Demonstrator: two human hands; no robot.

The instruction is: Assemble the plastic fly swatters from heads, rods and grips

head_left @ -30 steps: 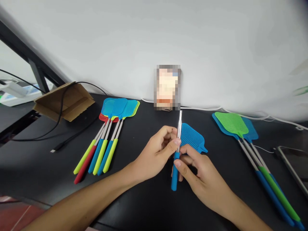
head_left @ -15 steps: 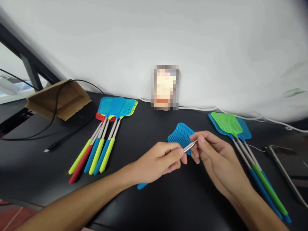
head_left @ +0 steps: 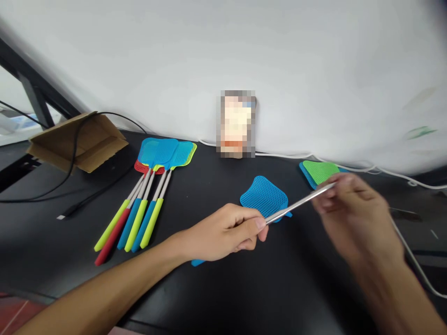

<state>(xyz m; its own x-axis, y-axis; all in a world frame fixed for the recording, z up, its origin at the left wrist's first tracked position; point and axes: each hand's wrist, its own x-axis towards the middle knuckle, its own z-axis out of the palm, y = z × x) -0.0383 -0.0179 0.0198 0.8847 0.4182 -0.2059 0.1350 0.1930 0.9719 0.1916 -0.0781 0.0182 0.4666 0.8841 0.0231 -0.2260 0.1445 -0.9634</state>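
Observation:
My left hand [head_left: 226,235] is closed around a telescopic fly swatter handle. Its blue end [head_left: 198,263] pokes out below the wrist, and its silver rod [head_left: 296,204] slants up to the right. At the rod's far end, my right hand [head_left: 359,204], blurred by motion, pinches the tip. Just behind the rod lies a loose blue mesh swatter head [head_left: 264,195] on the table, its short socket pointing right. The right hand and forearm hide most of a green fly swatter [head_left: 320,171] and the blue ones under it.
Several fly swatters with blue, yellow and red handles [head_left: 134,225] lie fanned out on the left of the black table [head_left: 209,186]. Beyond them are an open cardboard box [head_left: 78,144] and a black cable [head_left: 92,197]. A pixelated upright box [head_left: 237,125] leans against the white wall.
My right hand has moved right and slightly up with the rod tip, and the rod between my hands is now much longer. My left hand has kept its hold nearly in place.

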